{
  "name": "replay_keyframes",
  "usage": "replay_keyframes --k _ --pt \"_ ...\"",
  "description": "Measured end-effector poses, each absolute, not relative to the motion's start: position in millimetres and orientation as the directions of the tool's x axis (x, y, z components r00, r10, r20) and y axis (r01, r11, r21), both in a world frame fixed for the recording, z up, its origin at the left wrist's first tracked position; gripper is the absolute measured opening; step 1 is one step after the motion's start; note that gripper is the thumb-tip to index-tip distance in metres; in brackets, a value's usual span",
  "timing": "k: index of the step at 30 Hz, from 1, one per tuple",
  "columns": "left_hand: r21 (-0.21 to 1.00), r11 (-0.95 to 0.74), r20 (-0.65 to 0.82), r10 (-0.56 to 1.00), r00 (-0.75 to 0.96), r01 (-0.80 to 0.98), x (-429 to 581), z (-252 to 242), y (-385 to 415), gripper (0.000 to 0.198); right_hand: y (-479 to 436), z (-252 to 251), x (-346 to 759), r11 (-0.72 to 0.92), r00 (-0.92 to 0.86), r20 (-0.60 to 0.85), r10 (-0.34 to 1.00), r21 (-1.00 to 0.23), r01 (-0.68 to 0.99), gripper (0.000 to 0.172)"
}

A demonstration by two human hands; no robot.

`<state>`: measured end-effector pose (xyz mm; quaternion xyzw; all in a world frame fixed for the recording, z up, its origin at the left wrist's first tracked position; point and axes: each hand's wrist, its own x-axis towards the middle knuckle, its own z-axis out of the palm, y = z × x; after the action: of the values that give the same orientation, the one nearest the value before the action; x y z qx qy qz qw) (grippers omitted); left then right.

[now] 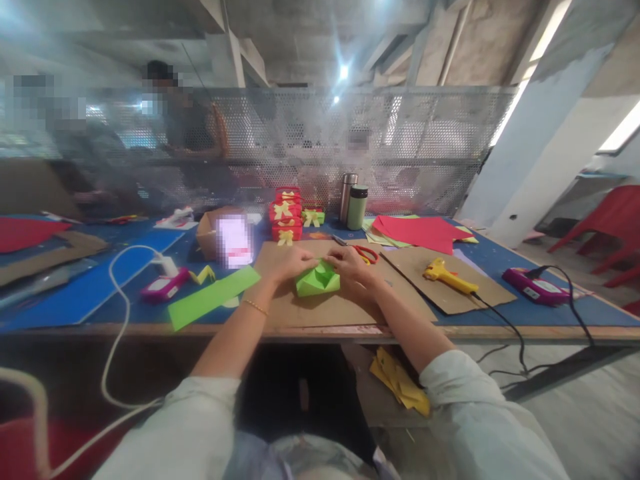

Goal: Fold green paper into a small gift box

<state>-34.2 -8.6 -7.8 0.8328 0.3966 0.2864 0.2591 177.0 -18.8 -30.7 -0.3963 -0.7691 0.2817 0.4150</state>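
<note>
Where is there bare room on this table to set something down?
Bare, it seems: the near part of the cardboard, between the folded green paper and the table edge; also the blue board between the brown strips and white cord. Crowded: farther back, with red boxes, bottles and red paper.

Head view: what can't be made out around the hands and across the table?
All in the head view:
Inside far corners of the green folded paper: hidden by its folds and the fingers.
Exact grip of the left hand and right hand: fingertips small and blurred.
Bright screen: pixelated.
Marks on the right purple power block: too small.
Red sheet: cut by the left edge.
</note>
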Motion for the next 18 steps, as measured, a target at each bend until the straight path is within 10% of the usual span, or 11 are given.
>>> replay_keyframes --k 5,18 --pt "0.7 -0.536 0.204 0.784 0.586 0.473 -35.0 -7.4 -9.1 0.047 -17.6 -29.6 183.2 0.626 -0.4 0.484 0.778 -0.645 0.438 0.039" --pt "0.638 -0.554 0.242 0.803 0.544 0.534 -30.4 -6.0 -16.1 0.041 -25.7 -28.9 185.6 0.481 -0.31 0.398 0.863 -0.834 0.27 0.042"
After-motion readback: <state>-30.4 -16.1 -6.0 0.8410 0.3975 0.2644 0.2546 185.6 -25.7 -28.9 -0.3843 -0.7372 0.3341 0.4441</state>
